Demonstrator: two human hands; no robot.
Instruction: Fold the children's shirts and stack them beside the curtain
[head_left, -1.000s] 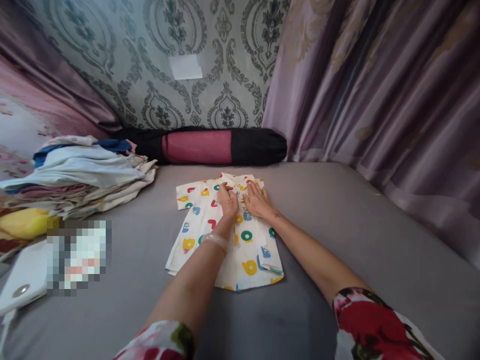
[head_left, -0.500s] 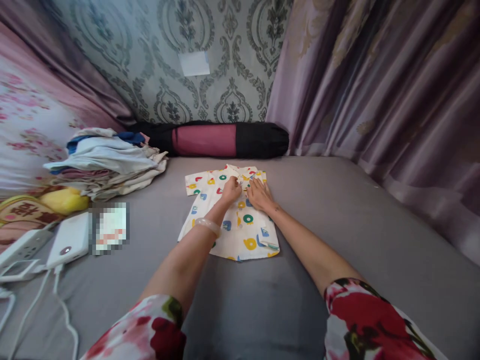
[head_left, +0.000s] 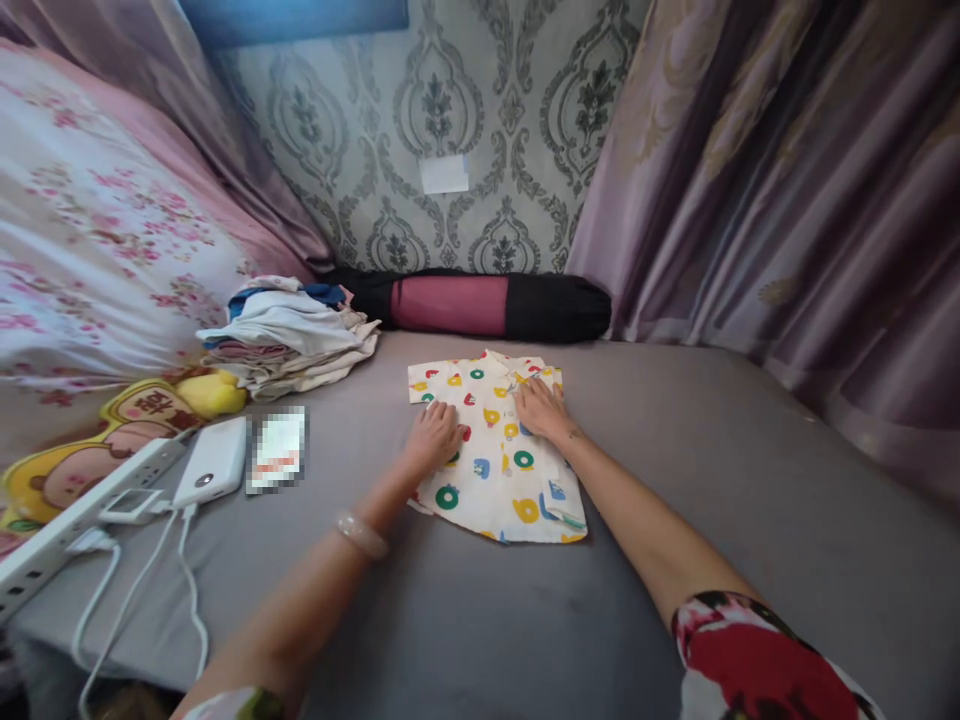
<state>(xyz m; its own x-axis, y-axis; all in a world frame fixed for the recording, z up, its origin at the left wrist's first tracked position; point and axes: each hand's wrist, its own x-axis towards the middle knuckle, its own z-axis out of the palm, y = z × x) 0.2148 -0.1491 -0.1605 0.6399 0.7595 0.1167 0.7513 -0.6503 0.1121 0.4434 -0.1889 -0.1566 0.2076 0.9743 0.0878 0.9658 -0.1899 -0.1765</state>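
A small white short-sleeved shirt [head_left: 487, 497] with colourful letter prints lies spread on the grey bed sheet, its collar towards the wall. My left hand [head_left: 437, 434] rests on the shirt's left side below the sleeve, palm down with the fingers stretched forward. Near the collar on the right, my right hand [head_left: 541, 408] lies flat with its fingers apart, covering part of the chest and sleeve. The shirt's lower right edge is slightly turned up.
Folded clothes [head_left: 292, 335] are stacked at the back left. A yellow plush cushion [head_left: 67, 475], a white power strip [head_left: 97, 510], cables and a white power bank [head_left: 214, 460] lie on the left, beside a blurred-out item [head_left: 277, 450]. A black and maroon roll [head_left: 450, 304] lies along the wall.
My left hand has moved from the collar down to the shirt's left side, its fingers opening out. The right hand stays flat near the collar. The view has turned left.
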